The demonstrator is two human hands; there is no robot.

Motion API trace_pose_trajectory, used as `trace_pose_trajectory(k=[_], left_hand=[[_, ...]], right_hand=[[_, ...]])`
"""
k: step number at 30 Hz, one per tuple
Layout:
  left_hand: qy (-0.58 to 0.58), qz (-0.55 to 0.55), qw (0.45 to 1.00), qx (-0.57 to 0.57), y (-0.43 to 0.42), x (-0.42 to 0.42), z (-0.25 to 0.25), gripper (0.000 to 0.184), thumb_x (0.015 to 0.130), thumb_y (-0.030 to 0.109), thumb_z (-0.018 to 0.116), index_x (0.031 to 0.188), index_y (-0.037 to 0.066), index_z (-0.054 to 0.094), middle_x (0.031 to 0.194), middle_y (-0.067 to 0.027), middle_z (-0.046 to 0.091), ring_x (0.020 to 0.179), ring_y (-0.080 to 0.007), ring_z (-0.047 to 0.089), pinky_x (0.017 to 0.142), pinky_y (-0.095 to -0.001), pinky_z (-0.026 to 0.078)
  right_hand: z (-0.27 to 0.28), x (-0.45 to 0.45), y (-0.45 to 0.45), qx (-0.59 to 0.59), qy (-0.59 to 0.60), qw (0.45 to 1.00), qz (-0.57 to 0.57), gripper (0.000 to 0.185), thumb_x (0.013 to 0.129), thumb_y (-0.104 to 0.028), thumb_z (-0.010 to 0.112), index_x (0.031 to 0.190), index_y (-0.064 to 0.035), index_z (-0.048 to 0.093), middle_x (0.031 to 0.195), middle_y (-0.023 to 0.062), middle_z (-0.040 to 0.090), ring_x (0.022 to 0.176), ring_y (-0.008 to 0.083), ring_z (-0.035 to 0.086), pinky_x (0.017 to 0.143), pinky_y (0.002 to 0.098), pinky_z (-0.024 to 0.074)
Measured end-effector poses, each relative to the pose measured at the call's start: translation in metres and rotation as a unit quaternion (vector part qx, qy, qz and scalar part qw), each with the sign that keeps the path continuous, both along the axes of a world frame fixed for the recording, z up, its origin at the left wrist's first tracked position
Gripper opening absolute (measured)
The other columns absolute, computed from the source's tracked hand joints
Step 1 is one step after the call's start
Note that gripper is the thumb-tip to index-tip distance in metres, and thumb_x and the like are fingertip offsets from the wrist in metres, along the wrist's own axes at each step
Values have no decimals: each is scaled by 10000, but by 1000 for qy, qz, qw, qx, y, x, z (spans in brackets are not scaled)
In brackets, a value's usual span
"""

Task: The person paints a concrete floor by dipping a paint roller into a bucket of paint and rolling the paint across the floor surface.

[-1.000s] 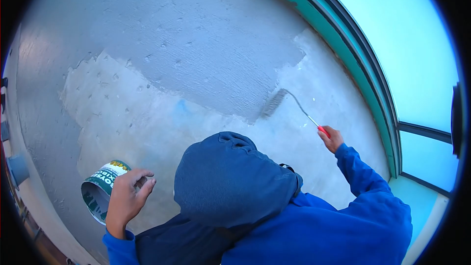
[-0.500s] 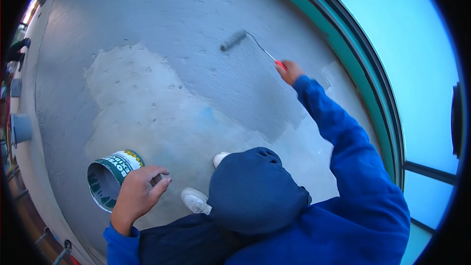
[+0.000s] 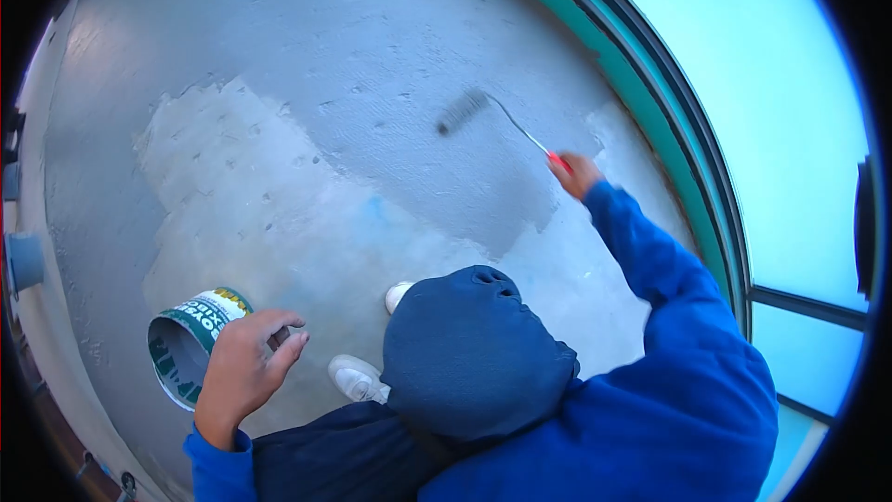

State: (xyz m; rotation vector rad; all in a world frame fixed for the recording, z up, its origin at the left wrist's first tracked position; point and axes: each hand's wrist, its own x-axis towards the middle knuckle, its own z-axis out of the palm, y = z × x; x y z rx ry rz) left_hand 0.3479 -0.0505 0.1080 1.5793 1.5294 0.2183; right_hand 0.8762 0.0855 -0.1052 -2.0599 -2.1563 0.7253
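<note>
My right hand (image 3: 578, 175) is closed around the red handle of a paint roller (image 3: 527, 136). The roller's grey, coated sleeve rests on or just over the wet grey floor coating (image 3: 400, 121), ahead of me. My left hand (image 3: 253, 358) is held up at the lower left, fingers loosely curled and a gap left between thumb and fingertips. Nothing shows in it. Behind that hand, partly covered by it, is a green and white paint bucket (image 3: 219, 309) with its mouth facing up and grey coating inside. Whether hand and bucket touch, I cannot tell.
A paler, uncoated patch of floor (image 3: 251, 195) reaches from the left middle toward my white shoes (image 3: 356, 378). Along the right runs a green-edged frame (image 3: 641, 98) with bright glass panels (image 3: 743, 65). A low pale ledge (image 3: 60, 316) borders the left, with a grey-blue box-like object (image 3: 24, 260) beside it.
The roller has moved back toward me and a little to the right, with my right hand still on it. The whole view has shifted slightly; my left hand keeps its curled pose.
</note>
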Motion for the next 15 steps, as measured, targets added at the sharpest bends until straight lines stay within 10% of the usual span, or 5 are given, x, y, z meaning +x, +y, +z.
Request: trace_pose_trajectory(k=[8, 15], left_hand=[[-11, -20, 999, -24, 6, 3, -9, 159, 809, 92, 672, 920, -22, 661, 813, -151, 658, 698, -253, 649, 649, -318, 499], [-11, -11, 1000, -3, 3, -6, -8, 167, 820, 109, 677, 925, -19, 663, 797, -139, 660, 689, -225, 628, 643, -295, 487]], right_hand=[[76, 126, -192, -85, -56, 983, -154, 365, 906, -382, 576, 1011, -43, 657, 811, 209, 653, 771, 354, 644, 696, 420, 490], [21, 103, -83, 1, -37, 997, -68, 421, 910, -395, 558, 1021, 0, 654, 847, 222, 659, 789, 349, 645, 718, 412, 492]])
